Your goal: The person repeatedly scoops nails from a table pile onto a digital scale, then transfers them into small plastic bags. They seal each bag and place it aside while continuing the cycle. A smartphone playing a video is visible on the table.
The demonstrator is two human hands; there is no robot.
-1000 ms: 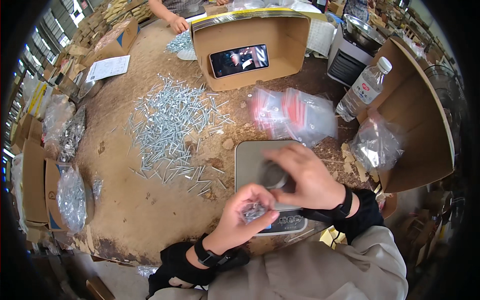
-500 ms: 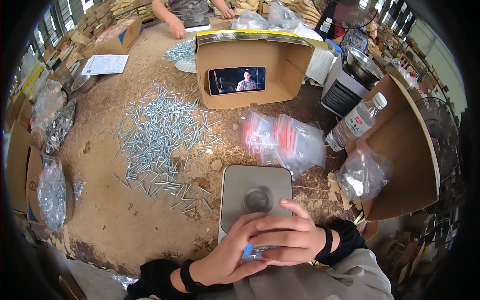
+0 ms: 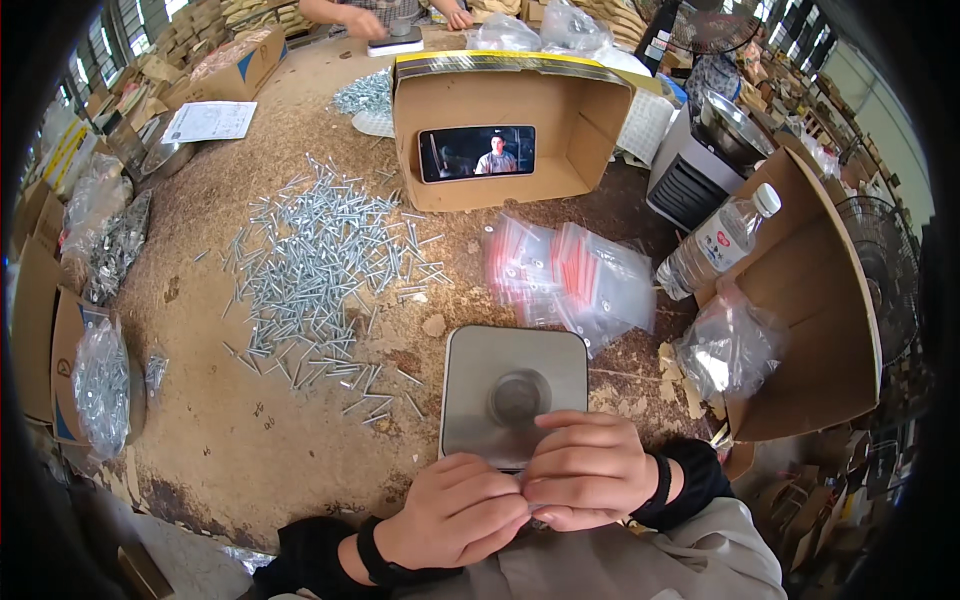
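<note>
My left hand (image 3: 450, 510) and my right hand (image 3: 585, 470) press together at the near edge of the table, fingers curled over a small clear bag of screws (image 3: 532, 520). The fingers hide almost all of it. Just beyond my hands lies a square grey metal scale (image 3: 470, 370) with a round disc (image 3: 518, 395) in its middle. A wide heap of loose silver screws (image 3: 320, 260) spreads over the brown tabletop to the left of the scale.
Empty zip bags (image 3: 570, 275) lie behind the scale. A cardboard box (image 3: 580, 120) on its side holds a phone (image 3: 477, 152). A water bottle (image 3: 715, 245), a crumpled clear bag (image 3: 725, 350) and another box (image 3: 820, 290) stand right. Bagged screws (image 3: 100, 385) sit left. Another person's hands (image 3: 370, 20) work at the far edge.
My hands have drawn back off the scale toward my body and closed together over the small bag, which showed between my fingers before.
</note>
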